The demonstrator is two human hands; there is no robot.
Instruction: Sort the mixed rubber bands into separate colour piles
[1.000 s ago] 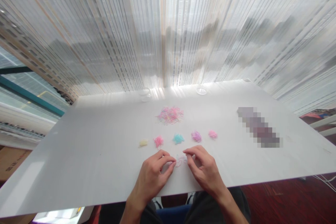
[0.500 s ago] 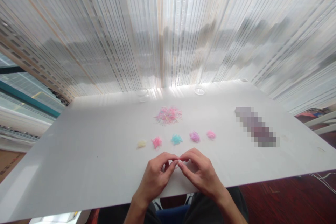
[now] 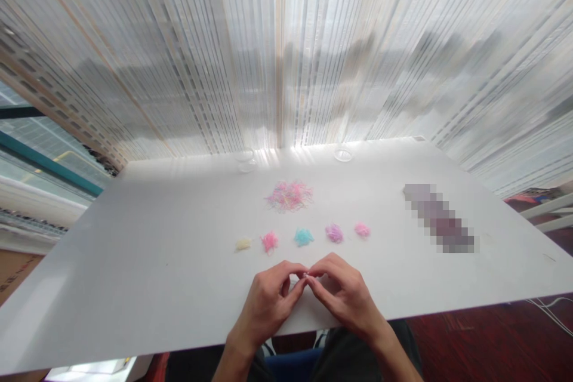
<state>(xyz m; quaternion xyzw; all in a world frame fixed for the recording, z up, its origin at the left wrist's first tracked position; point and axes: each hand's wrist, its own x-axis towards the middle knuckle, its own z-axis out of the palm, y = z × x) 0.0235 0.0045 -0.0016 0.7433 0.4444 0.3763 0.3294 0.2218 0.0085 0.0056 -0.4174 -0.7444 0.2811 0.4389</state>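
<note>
Between the fingertips of the left hand [image 3: 267, 301] and the right hand [image 3: 347, 289], a tiny pale piece [image 3: 306, 275] is pinched; both grips are closed on it and meet, and its exact shape is too small to tell. Under them is the white counter [image 3: 134, 286], close to its near edge.

Just beyond the meeting grips, 5 small piles form a row. Leftmost of them is the yellow pile [image 3: 243, 244], then the coral-pink pile [image 3: 270, 242]; the turquoise pile [image 3: 303, 237] sits almost straight past the fingertips. To the right come the purple pile [image 3: 334, 233] and, rightmost, the light pink pile [image 3: 362, 230].

Farther out, slightly left of the grips, lies 1 larger, loose heap of mixed strands [image 3: 290, 196], mostly pink. Well apart to the right is a pixelated item [image 3: 441, 219], unreadable. Farthest on the counter are 2 clear round dishes, the left dish [image 3: 247, 162] and the right dish [image 3: 343, 155], before a striped sheer curtain [image 3: 277, 54].
</note>
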